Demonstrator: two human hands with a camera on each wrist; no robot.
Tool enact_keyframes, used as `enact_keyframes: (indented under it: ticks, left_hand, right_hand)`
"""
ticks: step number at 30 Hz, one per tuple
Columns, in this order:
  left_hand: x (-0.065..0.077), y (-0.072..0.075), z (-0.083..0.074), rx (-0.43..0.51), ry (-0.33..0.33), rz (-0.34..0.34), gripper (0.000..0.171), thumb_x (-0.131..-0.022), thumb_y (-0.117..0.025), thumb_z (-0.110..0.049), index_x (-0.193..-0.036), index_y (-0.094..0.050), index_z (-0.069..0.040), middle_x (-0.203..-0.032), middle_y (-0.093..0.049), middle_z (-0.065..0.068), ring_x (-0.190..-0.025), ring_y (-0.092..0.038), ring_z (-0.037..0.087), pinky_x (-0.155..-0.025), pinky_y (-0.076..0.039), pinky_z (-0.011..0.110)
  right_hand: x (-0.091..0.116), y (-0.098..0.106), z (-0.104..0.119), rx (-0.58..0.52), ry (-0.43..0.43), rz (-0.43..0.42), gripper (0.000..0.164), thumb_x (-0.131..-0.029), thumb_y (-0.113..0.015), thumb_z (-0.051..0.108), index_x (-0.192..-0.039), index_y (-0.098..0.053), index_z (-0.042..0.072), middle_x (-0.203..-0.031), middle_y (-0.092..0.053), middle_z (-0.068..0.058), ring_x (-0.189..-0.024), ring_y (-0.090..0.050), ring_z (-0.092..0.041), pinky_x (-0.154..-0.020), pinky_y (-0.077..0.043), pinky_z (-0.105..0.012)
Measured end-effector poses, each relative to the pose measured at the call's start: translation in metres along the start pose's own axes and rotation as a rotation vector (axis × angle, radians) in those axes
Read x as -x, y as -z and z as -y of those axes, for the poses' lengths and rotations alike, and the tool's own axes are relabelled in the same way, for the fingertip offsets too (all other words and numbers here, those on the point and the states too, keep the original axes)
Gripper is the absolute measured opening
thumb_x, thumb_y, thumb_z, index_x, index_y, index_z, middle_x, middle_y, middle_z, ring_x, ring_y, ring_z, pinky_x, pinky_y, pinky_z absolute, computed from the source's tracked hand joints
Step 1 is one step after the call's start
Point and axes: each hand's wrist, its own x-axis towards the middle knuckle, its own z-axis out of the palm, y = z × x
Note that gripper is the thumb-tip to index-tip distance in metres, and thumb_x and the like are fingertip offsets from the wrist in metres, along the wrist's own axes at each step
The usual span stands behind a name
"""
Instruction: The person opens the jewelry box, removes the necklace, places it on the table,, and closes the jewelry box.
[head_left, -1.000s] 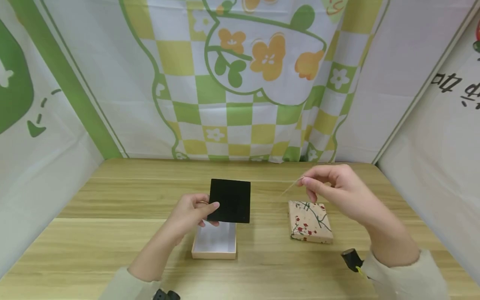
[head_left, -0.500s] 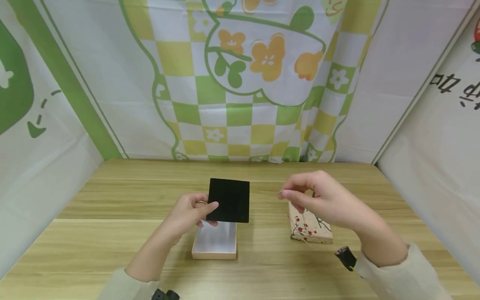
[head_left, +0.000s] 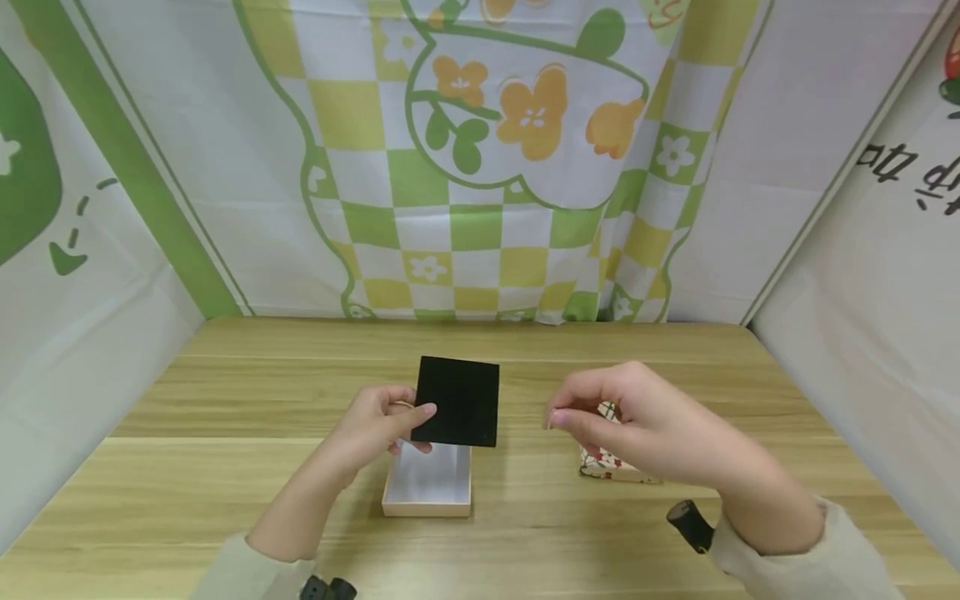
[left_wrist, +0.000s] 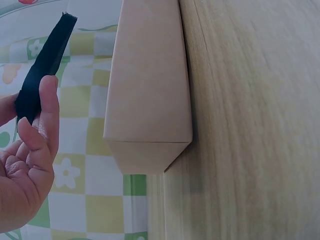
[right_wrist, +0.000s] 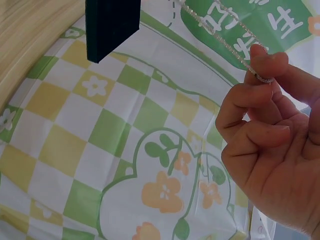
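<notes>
My left hand [head_left: 375, 433] pinches a square black pad [head_left: 457, 404] by its left edge, thumb on its face, above the open box base [head_left: 427, 510]. That base has a white inside and partly disappears behind the pad. Edge-on, the same black pad [left_wrist: 47, 62] appears in the left wrist view beside the pale box wall [left_wrist: 150, 75]. To the right of the pad, my right hand [head_left: 637, 421] pinches a thin, glittering chain [right_wrist: 218, 36] between thumb and forefinger. Two strands of it stretch from the fingertips in the right wrist view.
Behind my right hand, partly covered by it, a flower-printed box lid [head_left: 618, 473] lies on the wooden table [head_left: 525, 550]. A checked cloth [head_left: 480, 225] hangs at the table's back edge, with white printed walls on both sides.
My right hand has moved left and down with the chain, closer to the black pad, and now covers part of the lid. My left hand holds the pad nearly still.
</notes>
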Motion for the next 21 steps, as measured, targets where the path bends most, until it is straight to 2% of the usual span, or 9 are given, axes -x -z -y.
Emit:
enact_keyframes:
  ticks: [4, 8, 14, 21]
  left_hand:
    - [0.0, 0.0, 0.0, -0.008, -0.002, 0.01, 0.031, -0.097, -0.063, -0.028, -0.102, -0.059, 0.002, -0.049, -0.05, -0.005, -0.077, -0.075, 0.021, -0.058, -0.045, 0.025]
    - [-0.001, 0.001, 0.0, -0.013, -0.001, 0.021, 0.031, -0.097, -0.063, -0.029, -0.104, -0.06, 0.002, -0.05, -0.055, -0.003, -0.077, -0.075, 0.021, -0.059, -0.044, 0.025]
    - [-0.002, 0.001, 0.0, -0.022, 0.001, 0.028, 0.033, -0.097, -0.063, -0.03, -0.106, -0.06, 0.002, -0.053, -0.058, -0.004, -0.076, -0.074, 0.02, -0.059, -0.043, 0.026]
    - [-0.001, 0.002, 0.002, -0.032, 0.004, 0.031, 0.032, -0.097, -0.063, -0.029, -0.105, -0.06, 0.002, -0.052, -0.057, -0.006, -0.075, -0.075, 0.02, -0.06, -0.042, 0.027]
  right_hand:
    - [-0.003, 0.0, -0.002, 0.031, 0.007, 0.013, 0.014, -0.101, -0.058, 0.019, -0.093, -0.068, 0.014, -0.065, -0.057, 0.005, -0.052, -0.051, -0.003, -0.046, -0.047, -0.024]
    - [-0.009, 0.005, -0.014, 0.115, -0.036, 0.006, 0.013, -0.1, -0.059, 0.017, -0.094, -0.07, 0.015, -0.065, -0.059, 0.008, -0.055, -0.051, -0.004, -0.053, -0.046, -0.022]
    - [-0.024, 0.014, -0.05, 0.111, -0.135, 0.042, 0.015, -0.1, -0.058, 0.015, -0.097, -0.072, 0.011, -0.066, -0.058, 0.003, -0.055, -0.046, -0.005, -0.052, -0.041, -0.023]
    - [-0.056, 0.016, -0.093, 0.08, -0.236, 0.08, 0.018, -0.102, -0.055, 0.015, -0.101, -0.072, 0.008, -0.066, -0.057, 0.0, -0.049, -0.034, -0.007, -0.05, -0.033, -0.022]
